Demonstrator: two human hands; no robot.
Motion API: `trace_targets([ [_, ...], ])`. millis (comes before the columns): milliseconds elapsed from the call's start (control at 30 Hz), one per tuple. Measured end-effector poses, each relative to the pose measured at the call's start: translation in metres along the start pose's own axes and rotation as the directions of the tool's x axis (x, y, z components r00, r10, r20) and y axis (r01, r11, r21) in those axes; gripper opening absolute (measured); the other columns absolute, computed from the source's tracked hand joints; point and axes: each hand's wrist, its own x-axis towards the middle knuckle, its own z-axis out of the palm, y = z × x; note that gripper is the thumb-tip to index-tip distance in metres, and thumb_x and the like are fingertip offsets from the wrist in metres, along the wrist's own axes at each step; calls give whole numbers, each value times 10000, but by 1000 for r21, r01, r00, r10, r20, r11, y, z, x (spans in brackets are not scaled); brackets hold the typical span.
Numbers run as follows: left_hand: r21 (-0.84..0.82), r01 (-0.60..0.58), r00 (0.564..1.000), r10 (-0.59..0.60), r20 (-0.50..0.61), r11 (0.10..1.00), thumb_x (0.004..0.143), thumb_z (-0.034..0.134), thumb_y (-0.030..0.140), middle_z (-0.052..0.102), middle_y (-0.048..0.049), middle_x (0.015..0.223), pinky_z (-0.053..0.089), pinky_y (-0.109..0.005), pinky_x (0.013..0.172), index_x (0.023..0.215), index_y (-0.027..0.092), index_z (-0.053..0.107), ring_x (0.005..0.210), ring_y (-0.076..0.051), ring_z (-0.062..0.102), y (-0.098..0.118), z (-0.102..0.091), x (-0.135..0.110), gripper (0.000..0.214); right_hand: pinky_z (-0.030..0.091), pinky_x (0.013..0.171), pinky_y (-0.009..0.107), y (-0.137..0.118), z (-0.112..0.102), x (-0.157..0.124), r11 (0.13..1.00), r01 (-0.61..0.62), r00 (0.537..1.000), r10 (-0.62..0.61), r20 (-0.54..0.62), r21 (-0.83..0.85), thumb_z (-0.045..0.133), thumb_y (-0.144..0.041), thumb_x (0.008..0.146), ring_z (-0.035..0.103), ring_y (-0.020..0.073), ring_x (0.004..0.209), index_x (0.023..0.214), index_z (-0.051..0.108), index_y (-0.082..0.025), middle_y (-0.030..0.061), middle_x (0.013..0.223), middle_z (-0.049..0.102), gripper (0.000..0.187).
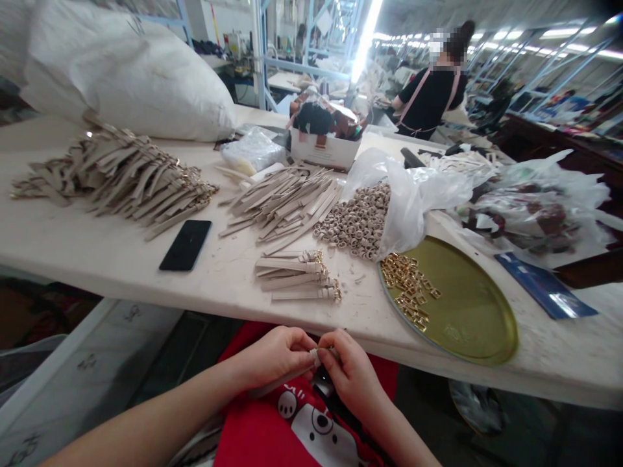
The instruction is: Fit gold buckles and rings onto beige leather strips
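L hand (pixel 275 355) & R hand (pixel 351 364) w/ fingers clamped on beige strap (pixel 276 384) nr. its loop (pixel 316 357); prob. light, bendy, best gripped at that end.

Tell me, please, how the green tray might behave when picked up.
The tray is probably stiff, its rim holding an even curve. The gold buckles would probably slide, lying loose on it, and the tray's left side may feel heavier, with them heaped there.
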Motion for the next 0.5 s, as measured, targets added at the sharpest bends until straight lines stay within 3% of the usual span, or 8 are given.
trace_targets([
  [133, 32, 41, 998, -39, -45, 999, 693, 597, 432, 677, -67, 759, 408, -211, 551, 801, 91, 640, 671, -164, 592, -6, 4, 2, 360, 333, 605, 277, -1, -5, -1, 993, 59, 991, -45, 126, -102, 445, -168, 826, 472, 166, 695, 744, 513, -203, 22, 741, 510, 112],
  [233, 16, 56, 998, -55, -41, 998, 678, 619, 411, 672, -54, 737, 403, -212, 550, 781, 98, 638, 658, -161, 586, -9, 7, 5, 330, 343, 621, 271, 1, -7, -3, 997, 38, 986, -26, 164, -67, 450, -157, 817, 477, 159, 702, 758, 508, -201, 18, 754, 520, 95],
  [400, -230, 66, 998, -66, 5, 971, 678, 631, 411, 649, -32, 709, 400, -213, 576, 821, 103, 612, 634, -128, 568, -1, 5, 10, 340, 354, 556, 243, 10, -1, 2, 969, -142, 989, 132, 64, 204, 416, -287, 855, 460, 134, 622, 757, 468, -195, -4, 685, 501, 143],
  [500, -357, 108, 994, -111, 13, 928, 641, 674, 394, 633, -14, 660, 386, -200, 562, 827, 110, 586, 606, -107, 558, 4, 0, 15, 351, 356, 526, 231, 18, 6, 8, 919, -177, 982, 188, 2, 352, 384, -368, 866, 442, 118, 574, 745, 451, -192, -23, 634, 472, 224],
])
